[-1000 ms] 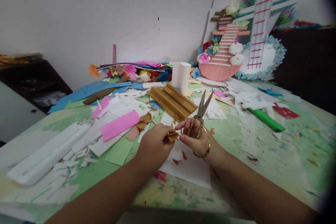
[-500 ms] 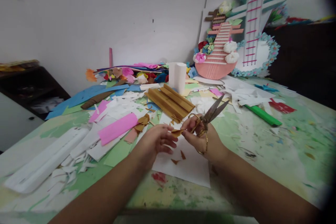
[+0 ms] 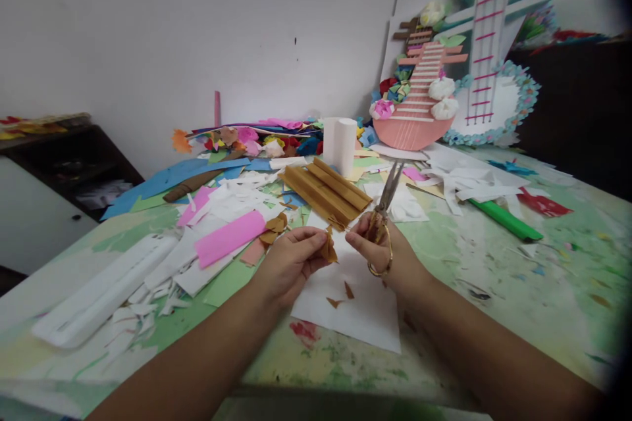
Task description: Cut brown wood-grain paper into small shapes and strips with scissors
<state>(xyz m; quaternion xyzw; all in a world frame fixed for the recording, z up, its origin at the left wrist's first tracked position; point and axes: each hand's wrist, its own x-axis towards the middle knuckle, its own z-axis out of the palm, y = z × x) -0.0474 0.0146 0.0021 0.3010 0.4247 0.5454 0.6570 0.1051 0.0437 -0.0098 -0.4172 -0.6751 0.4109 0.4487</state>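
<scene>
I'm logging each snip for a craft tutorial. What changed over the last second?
The scissors in the right hand swung out to the right with the blades apart, then came back upright with the blades nearly shut. The brown paper piece, flat before, now stands on edge, pinched by the left hand. Both hands kept their grip, and the white sheet under them did not move.

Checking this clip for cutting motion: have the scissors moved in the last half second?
Yes. The scissors swung their blades from slanting right to nearly upright, bringing the tips closer to the pleated brown paper stack, and the blades have nearly closed.
</scene>
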